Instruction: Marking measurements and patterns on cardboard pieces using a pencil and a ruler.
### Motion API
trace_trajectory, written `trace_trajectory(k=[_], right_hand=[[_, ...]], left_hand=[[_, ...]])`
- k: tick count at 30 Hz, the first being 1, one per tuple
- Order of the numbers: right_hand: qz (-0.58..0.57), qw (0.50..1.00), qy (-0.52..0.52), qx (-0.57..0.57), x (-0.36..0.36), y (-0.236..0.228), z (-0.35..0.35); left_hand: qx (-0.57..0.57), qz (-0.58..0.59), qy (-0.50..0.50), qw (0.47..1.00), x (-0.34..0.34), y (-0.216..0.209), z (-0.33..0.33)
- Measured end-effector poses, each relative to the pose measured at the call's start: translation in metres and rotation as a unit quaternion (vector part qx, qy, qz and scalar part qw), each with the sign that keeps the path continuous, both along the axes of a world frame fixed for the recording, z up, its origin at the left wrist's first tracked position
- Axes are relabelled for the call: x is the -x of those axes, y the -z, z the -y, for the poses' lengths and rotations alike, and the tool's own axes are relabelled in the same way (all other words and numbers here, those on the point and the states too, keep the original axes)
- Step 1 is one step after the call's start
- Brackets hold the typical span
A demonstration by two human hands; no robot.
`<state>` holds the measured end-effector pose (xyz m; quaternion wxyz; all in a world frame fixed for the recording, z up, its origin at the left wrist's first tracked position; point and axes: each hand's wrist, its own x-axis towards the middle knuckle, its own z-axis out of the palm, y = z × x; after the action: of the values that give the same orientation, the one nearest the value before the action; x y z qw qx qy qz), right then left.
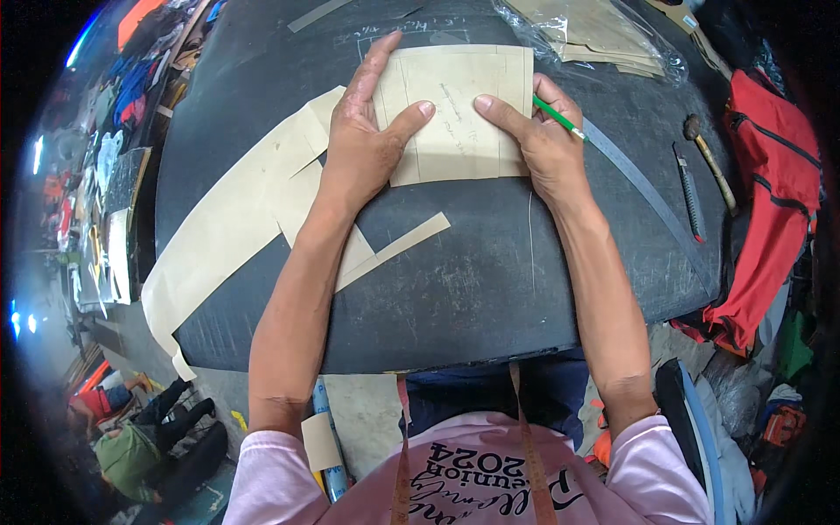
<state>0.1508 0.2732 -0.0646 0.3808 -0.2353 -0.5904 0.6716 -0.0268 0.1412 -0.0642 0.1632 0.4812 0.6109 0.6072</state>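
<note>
Tan pattern paper is covering much of the dark, scuffed worktable, and both bare forearms are reaching up from the lower edge toward it. The left forearm is running straight up from a pink sleeve, wrist slightly bent. The left hand is lying flat and spread wide, palm down, its index finger stretching along the left edge of the rectangular paper piece and its thumb pressing on that piece; it is gripping nothing, only pinning the paper down. Under and left of this hand, larger cut paper sheets are trailing off the table's left edge, and a narrow paper strip is lying just below them.

The right forearm is angling inward from the lower right. The right hand is resting partly curled on the piece's right edge, thumb extended flat on the paper, its other fingers closed on a green pencil that is pointing out to the right.

Further right, a long grey metal ruler is slanting across the table, with a slim cutting knife and a wooden-handled tool beside it. A clear plastic bag of paper pieces is sitting at the far edge. A red bag is hanging at the table's right side, and cluttered goods are filling the floor on the left.
</note>
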Motion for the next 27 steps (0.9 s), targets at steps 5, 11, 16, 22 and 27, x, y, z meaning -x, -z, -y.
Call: trace_trajectory(k=[5,11,16,22,27], right_hand=[[0.012,1.000,-0.007,-0.012,0.001,0.001,-0.006],[-0.004,1.000,0.001,0.002,0.000,0.005,-0.008],[0.015,1.000,0.014,-0.004,0.000,0.007,-0.006],[0.042,0.997,-0.051,0.044,-0.004,-0.011,-0.010],[0.025,0.997,-0.058,0.037,-0.004,-0.004,-0.014]], left_hand=[[0.014,0.040,0.058,0.997,0.001,-0.002,0.001],[0.102,0.037,0.043,0.993,-0.001,-0.008,0.005],[0.100,0.093,0.043,0.990,-0.002,-0.005,0.004],[0.098,0.076,0.031,0.992,0.004,-0.001,0.002],[0.109,0.100,0.028,0.989,0.003,0.000,0.002]])
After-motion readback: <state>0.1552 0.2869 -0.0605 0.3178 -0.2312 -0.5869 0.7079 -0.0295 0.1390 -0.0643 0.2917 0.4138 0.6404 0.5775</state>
